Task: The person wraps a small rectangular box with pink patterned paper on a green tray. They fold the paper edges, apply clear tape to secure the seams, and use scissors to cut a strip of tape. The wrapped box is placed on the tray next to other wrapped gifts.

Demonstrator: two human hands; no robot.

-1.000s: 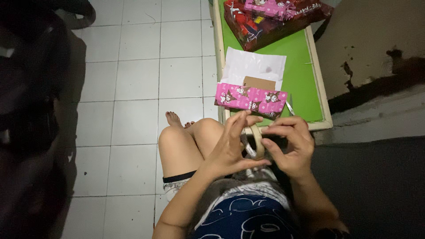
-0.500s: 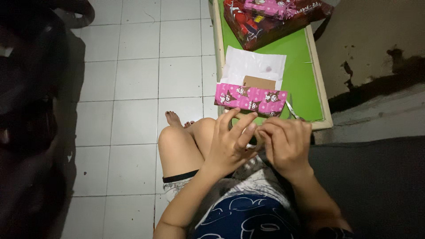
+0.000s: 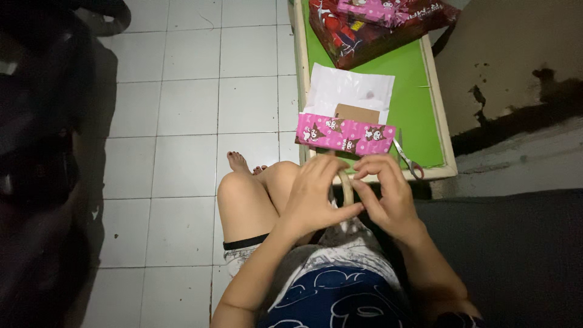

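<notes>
Both my hands meet over my lap around a pale roll of tape (image 3: 347,186). My left hand (image 3: 319,194) cups it from the left with fingers spread. My right hand (image 3: 387,193) pinches at it from the right. Just beyond my fingers, at the near edge of the green-topped low table (image 3: 410,103), lies a box half wrapped in pink patterned paper (image 3: 345,135), with brown cardboard and the paper's white underside showing behind it. Scissors (image 3: 407,160) lie next to the box, by my right hand.
Dark red wrapped parcels and a small pink one (image 3: 370,21) sit at the table's far end. White tiled floor (image 3: 182,109) lies to the left, with my bare knee and foot (image 3: 238,163) on it. A dark seat (image 3: 522,255) is at the right, dark shapes at far left.
My hands have shifted slightly around the tape roll, fingers closing in together. The box, scissors and parcels have not moved.
</notes>
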